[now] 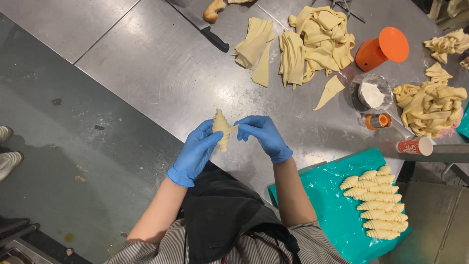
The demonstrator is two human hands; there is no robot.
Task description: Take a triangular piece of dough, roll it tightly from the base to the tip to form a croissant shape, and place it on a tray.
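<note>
Both my hands wear blue gloves over a steel worktable [161, 73]. My left hand [195, 151] cradles a rolled raw croissant [221, 128] of pale dough, held upright. My right hand [264, 136] pinches the dough's thin tail at the croissant's right side. Cut dough triangles [262, 68] and folded dough strips [317, 41] lie farther back on the table.
A teal-lined tray [327, 200] at lower right holds several shaped croissants [378, 208]. A black-handled knife [207, 34], an orange tool [381, 49], a flour tub [373, 93], a small orange-capped jar [377, 121], more dough piles [430, 105] and a paper cup [415, 145] sit around. Someone's shoes [7, 151] stand at the left.
</note>
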